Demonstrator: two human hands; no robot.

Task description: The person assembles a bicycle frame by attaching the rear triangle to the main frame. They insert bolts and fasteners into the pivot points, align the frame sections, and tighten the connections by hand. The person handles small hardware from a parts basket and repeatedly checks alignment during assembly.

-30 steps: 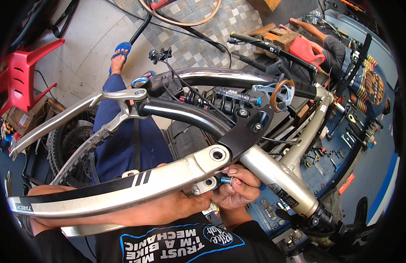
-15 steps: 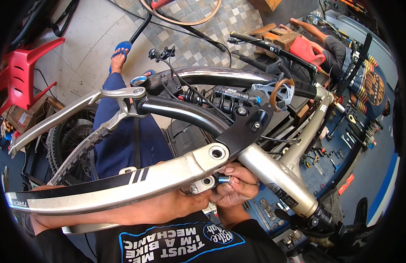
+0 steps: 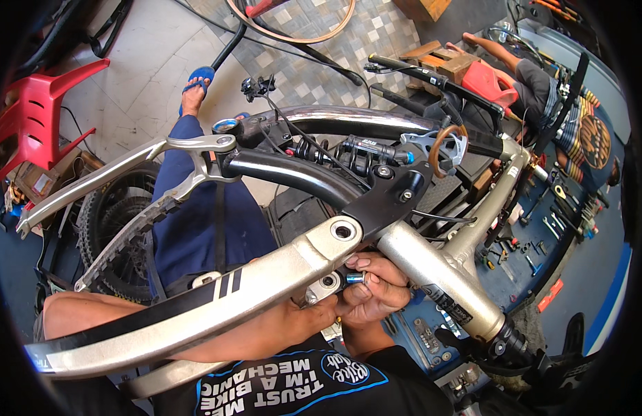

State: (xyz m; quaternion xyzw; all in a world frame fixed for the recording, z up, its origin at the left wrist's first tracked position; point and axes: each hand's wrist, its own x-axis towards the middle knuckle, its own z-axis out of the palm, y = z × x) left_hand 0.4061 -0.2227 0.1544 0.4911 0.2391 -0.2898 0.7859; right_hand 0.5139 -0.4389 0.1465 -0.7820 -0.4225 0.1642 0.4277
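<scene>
A champagne-coloured bicycle swingarm [image 3: 286,277], with black stripes, slants across in front of me. My right hand [image 3: 374,294] pinches a small shiny blue-silver metal cylinder [image 3: 355,278] between thumb and fingers, right beside the lower pivot eye [image 3: 328,281]. Under the swingarm, my left hand [image 3: 308,320] is closed at that pivot eye and meets my right hand; its fingers are partly hidden. Above, a black linkage plate [image 3: 394,197] joins the upper pivot area to the frame's thick head section [image 3: 439,277]. A coil shock [image 3: 349,156] sits between the black tubes.
A blue work surface [image 3: 498,284] on the right carries several wrenches and small tools. Beyond it, another person [image 3: 536,90] lies or leans near a wooden crate [image 3: 460,66]. A red plastic chair [image 3: 40,118] and a tyred wheel [image 3: 123,236] are at the left.
The rear end of the swingarm has swung slightly down and toward me, with my left forearm shifting alongside it. Both hands stay at the lower pivot eye, and the cylinder remains pinched.
</scene>
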